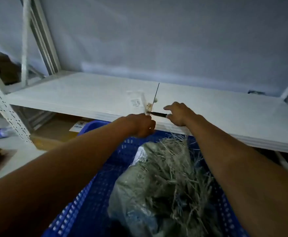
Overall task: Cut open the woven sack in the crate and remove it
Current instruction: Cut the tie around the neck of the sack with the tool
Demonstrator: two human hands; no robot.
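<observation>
Currently both hands at white shelf (88, 93) front edge. Left hand (140, 124) curled into a fist, contents can't tell. Right hand (179, 114) fingers loosely spread, thumb and fingers touching black-handled knife (157, 114) lying there. Frayed grey-green woven sack (160, 182) sits in blue perforated plastic crate (95, 199) below.

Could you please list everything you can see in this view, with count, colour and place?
Blue perforated plastic crate: one, blue, bottom centre below the shelf edge.
Frayed woven sack: one, grey-green, inside the crate.
White flat shelf board: one, white, across the middle.
Black-handled tool: one, black, on the shelf edge.
Small clear labelled packet: one, clear, on the shelf.
Plastic bottle: one, blue-labelled, far left.
Left hand: closed, at the shelf edge.
Right hand: at the tool's handle.
</observation>
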